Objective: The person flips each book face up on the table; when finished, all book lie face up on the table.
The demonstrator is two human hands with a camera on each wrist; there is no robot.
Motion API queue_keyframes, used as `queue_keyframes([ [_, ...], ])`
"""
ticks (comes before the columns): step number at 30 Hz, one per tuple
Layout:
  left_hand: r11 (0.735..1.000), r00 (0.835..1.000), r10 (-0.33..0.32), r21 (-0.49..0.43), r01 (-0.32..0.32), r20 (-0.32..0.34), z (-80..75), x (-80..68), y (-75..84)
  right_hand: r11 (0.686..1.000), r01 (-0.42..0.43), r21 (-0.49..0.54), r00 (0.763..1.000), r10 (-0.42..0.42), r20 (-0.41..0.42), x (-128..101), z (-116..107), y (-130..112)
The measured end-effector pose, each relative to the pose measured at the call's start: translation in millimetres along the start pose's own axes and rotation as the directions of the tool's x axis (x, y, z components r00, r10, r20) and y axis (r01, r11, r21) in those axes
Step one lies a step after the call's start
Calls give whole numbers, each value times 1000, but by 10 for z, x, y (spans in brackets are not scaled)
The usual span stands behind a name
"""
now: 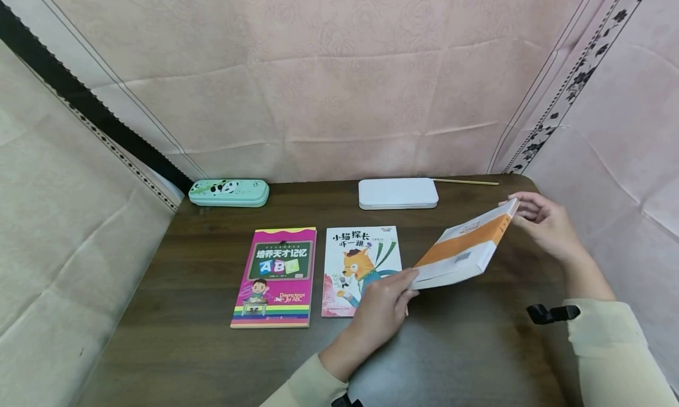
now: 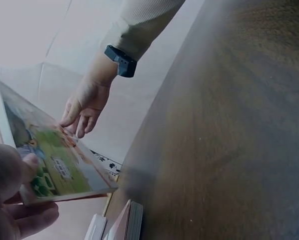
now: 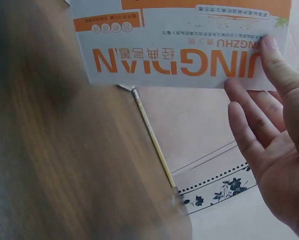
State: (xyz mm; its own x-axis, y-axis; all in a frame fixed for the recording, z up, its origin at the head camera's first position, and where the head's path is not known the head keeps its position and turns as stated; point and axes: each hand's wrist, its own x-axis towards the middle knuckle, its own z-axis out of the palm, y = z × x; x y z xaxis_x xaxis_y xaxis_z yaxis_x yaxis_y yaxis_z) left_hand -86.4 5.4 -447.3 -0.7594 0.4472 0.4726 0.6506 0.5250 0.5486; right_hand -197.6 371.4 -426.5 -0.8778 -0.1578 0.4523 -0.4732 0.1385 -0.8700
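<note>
An orange and white book point(image 1: 464, 251) is held tilted above the right part of the table by both hands. My left hand point(image 1: 378, 305) pinches its near left corner, the thumb on one cover and fingers on the other. At the far right corner my right hand point(image 1: 546, 224) grips the edge between thumb and fingers. In the right wrist view, orange lettering shows on the white cover point(image 3: 179, 50). The left wrist view shows the other cover point(image 2: 59, 162), a green picture. A cat-picture book point(image 1: 361, 271) lies flat, partly behind my left hand.
Left of the cat book lies a pink book point(image 1: 276, 277). Along the table's back edge sit a mint pencil case point(image 1: 229, 193) with a panda picture, a white case point(image 1: 398, 194) and a thin yellowish stick point(image 1: 467, 182). Pale patterned cloth point(image 1: 339, 89) hangs behind and at both sides.
</note>
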Motion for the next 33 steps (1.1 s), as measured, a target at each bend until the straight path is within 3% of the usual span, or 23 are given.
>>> queue_keyframes([
  [6, 1000, 995, 24, -13, -25, -92, -16, 9, -28, 995, -27, -96, 997, 20, -69, 62, 29, -63],
  [11, 1000, 990, 30, -3, -31, -139, -25, 16, -43, 962, -72, -265, 992, 43, -115, 112, 63, -93],
  [16, 1000, 984, 16, -9, -18, -180, -40, 18, -55, 938, -145, -314, 983, 100, -156, 163, 132, -133],
  [19, 999, 983, -13, -33, 7, -182, -50, 16, -58, 928, -180, -325, 977, 130, -172, 194, 188, -153],
  [23, 989, 983, -112, -113, 96, -143, -55, 7, -42, 919, -230, -321, 966, 175, -190, 223, 277, -159],
  [25, 972, 978, -176, -177, 156, -110, -44, 4, -32, 912, -265, -312, 958, 212, -194, 231, 323, -150],
  [28, 923, 960, -273, -298, 245, -57, -9, 5, -24, 890, -340, -303, 936, 290, -199, 249, 387, -106],
  [30, 880, 942, -335, -364, 306, -18, 32, 2, -30, 857, -395, -331, 916, 342, -209, 263, 431, -70],
  [33, 839, 915, -403, -388, 382, 30, 96, -11, -49, 797, -463, -388, 886, 411, -213, 285, 498, -11],
])
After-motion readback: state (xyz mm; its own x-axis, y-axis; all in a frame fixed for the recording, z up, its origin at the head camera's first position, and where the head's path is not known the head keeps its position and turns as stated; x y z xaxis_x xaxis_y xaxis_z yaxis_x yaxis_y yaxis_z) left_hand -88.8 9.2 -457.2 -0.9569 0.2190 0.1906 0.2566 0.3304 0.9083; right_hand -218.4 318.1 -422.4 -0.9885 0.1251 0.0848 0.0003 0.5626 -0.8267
